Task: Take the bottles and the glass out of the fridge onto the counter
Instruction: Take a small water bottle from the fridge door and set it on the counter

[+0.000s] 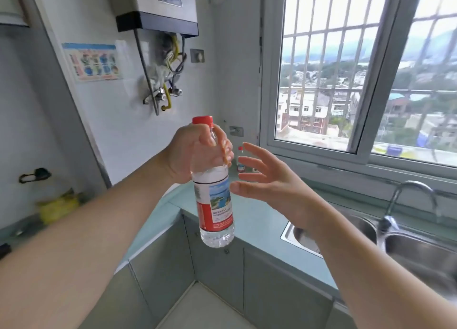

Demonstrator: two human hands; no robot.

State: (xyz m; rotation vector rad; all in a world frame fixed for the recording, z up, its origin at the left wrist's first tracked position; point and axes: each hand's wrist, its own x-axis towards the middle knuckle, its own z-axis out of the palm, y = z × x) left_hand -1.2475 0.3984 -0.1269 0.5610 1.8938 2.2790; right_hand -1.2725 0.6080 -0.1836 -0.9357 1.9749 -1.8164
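Water bottle [214, 200], clear with red cap and red-blue label, held upright in the air above the desk [252, 220] corner. Left hand [195, 153] grips its neck; right hand [267, 180] spread beside it, apart. Sink [420, 249] lies right.

1. The bottle [215, 197] is clear, with a red cap and a label of red and white bearing a blue-and-green shore scene.
2. At 1 o'clock from it, a smaller bottle [240, 161] on the counter has a red cap too.
3. The counter [257, 220] is pale green; the cupboard doors [284, 286] below are grey-green.
4. The sink [418, 249] and tap [405, 200] at 3 o'clock are silver.
5. The wall tiles [118, 121] are white.
6. The poster [92, 61] at 10 o'clock shows blue and red panels.
7. The water heater [158, 9] at 12 o'clock is silver with a black base.
8. The window frame [314, 145] is white.
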